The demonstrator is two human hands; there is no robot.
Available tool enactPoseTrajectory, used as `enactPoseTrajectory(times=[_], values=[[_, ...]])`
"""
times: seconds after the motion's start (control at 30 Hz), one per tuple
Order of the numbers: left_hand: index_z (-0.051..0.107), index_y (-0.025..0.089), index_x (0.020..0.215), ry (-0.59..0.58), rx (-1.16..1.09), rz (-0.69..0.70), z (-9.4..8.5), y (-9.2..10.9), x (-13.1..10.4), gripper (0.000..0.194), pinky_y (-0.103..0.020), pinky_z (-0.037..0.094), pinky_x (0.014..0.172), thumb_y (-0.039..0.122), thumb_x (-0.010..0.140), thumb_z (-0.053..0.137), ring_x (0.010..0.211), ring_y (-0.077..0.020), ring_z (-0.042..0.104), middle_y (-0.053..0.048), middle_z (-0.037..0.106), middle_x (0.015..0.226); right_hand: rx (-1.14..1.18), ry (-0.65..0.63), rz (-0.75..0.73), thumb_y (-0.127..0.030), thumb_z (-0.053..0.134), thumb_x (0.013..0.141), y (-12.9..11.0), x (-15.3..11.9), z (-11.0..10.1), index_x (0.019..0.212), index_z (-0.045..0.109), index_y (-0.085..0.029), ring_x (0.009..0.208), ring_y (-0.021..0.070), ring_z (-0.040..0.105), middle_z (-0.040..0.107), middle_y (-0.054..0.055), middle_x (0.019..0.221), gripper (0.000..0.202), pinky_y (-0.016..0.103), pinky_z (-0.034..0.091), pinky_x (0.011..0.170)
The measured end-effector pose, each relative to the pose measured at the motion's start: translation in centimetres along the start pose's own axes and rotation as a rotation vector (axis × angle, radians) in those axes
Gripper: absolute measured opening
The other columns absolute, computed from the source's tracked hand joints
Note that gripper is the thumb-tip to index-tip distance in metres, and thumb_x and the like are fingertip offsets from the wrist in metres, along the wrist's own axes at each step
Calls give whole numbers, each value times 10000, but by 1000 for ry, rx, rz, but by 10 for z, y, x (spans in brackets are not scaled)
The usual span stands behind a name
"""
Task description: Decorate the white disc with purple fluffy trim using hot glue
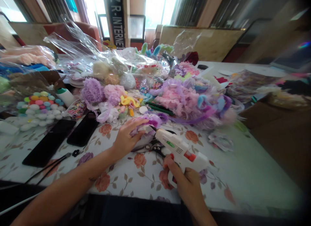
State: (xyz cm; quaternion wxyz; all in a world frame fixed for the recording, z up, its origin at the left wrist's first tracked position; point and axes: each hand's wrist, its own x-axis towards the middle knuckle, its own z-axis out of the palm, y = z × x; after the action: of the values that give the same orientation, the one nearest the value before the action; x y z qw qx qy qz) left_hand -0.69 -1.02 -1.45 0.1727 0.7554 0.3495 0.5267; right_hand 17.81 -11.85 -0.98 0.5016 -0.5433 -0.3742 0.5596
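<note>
My left hand [127,136] pinches a fluffy purple and white craft piece [153,119] near the middle of the table. Around the handle of a white glue gun [181,148] with a red trigger, my right hand [186,177] is closed. The gun's dark nozzle points left and touches or nearly touches the craft piece; which of the two cannot be made out. Black-handled pliers [155,148] lie on the cloth beneath, partly covered by the piece and the gun.
Two black phones [50,143] [83,129] lie at the left beside colourful pompoms [40,106]. Behind the hands are heaped pink and purple fluffy trims [178,98] and plastic bags [116,62]. A cardboard box [274,125] stands at the right. Black cords [54,162] cross the left front edge.
</note>
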Motion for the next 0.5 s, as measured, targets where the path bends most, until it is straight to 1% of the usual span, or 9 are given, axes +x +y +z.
enactPoseTrajectory(times=[0.13,0.27,0.4,0.5], values=[[673,259,1171,-5,6,1,0,-1,0,312,-376,526,953,252,859,671,1068,-222,662,-63,733,1112,-43,6,23,-523,684,785,-2,-2,1,765,569,-188,392,108,481,546,-34,467,355,209,363,370],[674,257,1169,1,0,2,0,-1,0,311,-375,526,957,256,858,674,1062,-221,667,-63,735,1108,0,1,8,-525,684,785,0,-1,0,765,564,-191,379,110,477,562,-25,465,356,214,352,360],[672,252,1175,5,-9,-5,0,-1,1,313,-375,522,960,266,862,670,1078,-226,664,-66,733,1121,30,-1,3,-531,656,809,2,1,-1,717,529,-196,374,118,484,550,-16,434,370,213,334,340],[673,254,1175,0,-12,-9,0,-2,0,312,-376,522,955,271,864,666,1077,-229,664,-68,730,1126,3,2,-5,-509,672,797,0,0,0,756,550,-186,375,102,470,567,-18,460,347,203,349,352]])
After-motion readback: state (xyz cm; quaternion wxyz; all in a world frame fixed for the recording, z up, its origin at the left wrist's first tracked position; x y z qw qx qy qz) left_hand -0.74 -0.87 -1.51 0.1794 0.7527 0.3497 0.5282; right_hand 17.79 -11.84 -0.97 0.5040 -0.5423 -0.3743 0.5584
